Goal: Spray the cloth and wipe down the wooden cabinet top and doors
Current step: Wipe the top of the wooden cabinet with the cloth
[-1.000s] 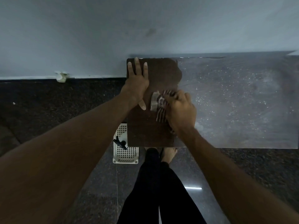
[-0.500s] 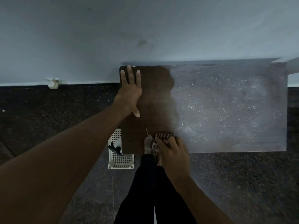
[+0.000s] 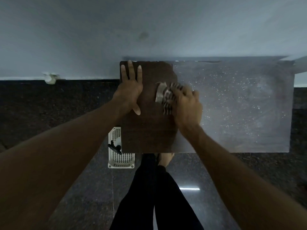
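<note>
Your left hand (image 3: 131, 90) lies flat on the dark wooden cabinet top (image 3: 149, 133), likely bracing you. Your right hand (image 3: 187, 105) clutches the striped cloth (image 3: 163, 95) for wiping.

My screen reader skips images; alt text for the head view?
A person's right hand holds a striped cloth on a wooden cabinet top, dark at left, dusty grey at right. The left hand lies flat on the dark part; a white basket sits on the floor.
</note>
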Motion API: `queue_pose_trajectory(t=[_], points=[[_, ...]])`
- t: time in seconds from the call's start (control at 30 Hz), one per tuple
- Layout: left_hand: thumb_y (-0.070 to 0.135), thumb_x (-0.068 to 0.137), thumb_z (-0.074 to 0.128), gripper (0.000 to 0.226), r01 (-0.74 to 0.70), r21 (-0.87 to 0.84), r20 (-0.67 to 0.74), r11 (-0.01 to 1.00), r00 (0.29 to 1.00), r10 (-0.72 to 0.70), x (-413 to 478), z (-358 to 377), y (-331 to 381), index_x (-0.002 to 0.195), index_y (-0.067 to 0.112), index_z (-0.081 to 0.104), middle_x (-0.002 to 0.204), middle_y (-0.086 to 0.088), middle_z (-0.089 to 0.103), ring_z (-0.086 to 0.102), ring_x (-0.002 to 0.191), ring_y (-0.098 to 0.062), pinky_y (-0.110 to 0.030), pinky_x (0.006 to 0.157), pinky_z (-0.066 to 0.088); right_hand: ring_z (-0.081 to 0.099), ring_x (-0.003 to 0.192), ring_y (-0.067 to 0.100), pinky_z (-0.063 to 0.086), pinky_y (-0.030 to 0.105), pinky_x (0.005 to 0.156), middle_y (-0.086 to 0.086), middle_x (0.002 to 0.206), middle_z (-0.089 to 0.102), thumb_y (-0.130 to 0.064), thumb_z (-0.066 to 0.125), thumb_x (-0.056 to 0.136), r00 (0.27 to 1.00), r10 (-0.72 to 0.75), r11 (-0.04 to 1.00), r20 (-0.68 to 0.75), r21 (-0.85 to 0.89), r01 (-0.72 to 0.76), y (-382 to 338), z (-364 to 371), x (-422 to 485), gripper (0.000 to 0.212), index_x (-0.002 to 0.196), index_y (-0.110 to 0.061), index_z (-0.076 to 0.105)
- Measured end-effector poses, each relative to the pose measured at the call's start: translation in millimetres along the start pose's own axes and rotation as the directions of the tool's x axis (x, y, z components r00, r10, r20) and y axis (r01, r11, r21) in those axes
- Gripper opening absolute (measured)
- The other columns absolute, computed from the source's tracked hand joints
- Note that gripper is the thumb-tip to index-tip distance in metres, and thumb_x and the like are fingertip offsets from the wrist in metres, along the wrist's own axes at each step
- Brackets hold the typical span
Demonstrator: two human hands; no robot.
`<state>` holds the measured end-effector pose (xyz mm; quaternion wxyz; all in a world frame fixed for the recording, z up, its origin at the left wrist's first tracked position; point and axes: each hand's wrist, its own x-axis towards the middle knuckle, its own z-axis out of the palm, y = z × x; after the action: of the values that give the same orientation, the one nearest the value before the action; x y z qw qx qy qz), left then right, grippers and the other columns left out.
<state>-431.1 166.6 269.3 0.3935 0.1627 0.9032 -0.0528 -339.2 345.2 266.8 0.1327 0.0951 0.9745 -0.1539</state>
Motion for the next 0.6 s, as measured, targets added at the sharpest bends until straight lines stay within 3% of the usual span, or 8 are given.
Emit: queue_pose_trajectory(t=[0.17, 0.27, 0.4, 0.6], points=[[0.043, 0.041, 0.097, 0.17, 0.005, 0.002, 0.004, 1.0, 1.0, -0.005, 1, -1, 0, 0.151, 0.0, -0.024, 0.154, -0.035, -0.03, -0.018, 0.143, -0.057, -0.058, 0.108, 0.04, 0.053, 0.109, 0.034, 0.059, 0.05, 0.066, 0.009, 0.127, 0.059, -0.014, 0.077, 0.078, 0.997, -0.004, 0.997, 0.072, 0.081, -0.002, 20, 35, -120, 0.061, 0.135, -0.025, 0.057], [0.044, 0.04, 0.097, 0.17, 0.007, -0.005, 0.003, 1.0, 1.0, -0.007, 2, 0, -1, 0.152, 0.0, -0.024, 0.154, -0.035, -0.03, -0.019, 0.143, -0.056, -0.058, 0.111, 0.037, 0.059, 0.099, 0.037, 0.059, 0.048, 0.057, 0.009, 0.113, 0.065, -0.014, 0.083, 0.065, 0.994, 0.045, 0.999, 0.104, 0.026, -0.048, 28, 42, -166, 0.062, 0.124, -0.021, 0.067], [0.042, 0.042, 0.098, 0.169, 0.009, -0.024, 0.011, 1.0, 1.0, -0.008, 3, 1, 0, 0.152, 0.001, -0.025, 0.154, -0.034, -0.032, -0.021, 0.143, -0.055, -0.058, 0.111, 0.034, 0.059, 0.094, 0.036, 0.058, 0.043, 0.053, 0.008, 0.106, 0.066, -0.015, 0.064, 0.074, 0.996, 0.077, 0.997, 0.041, 0.013, -0.077, 23, 39, -153, 0.044, 0.117, -0.019, 0.072], [0.041, 0.042, 0.097, 0.169, 0.012, -0.014, 0.014, 1.0, 1.0, -0.012, 3, 0, 1, 0.151, 0.0, -0.025, 0.153, -0.036, -0.031, -0.02, 0.142, -0.057, -0.059, 0.112, 0.035, 0.054, 0.102, 0.036, 0.058, 0.046, 0.061, 0.011, 0.117, 0.062, -0.015, 0.075, 0.082, 0.995, 0.094, 0.995, -0.044, 0.026, -0.093, 16, 24, -68, 0.05, 0.129, -0.027, 0.064]])
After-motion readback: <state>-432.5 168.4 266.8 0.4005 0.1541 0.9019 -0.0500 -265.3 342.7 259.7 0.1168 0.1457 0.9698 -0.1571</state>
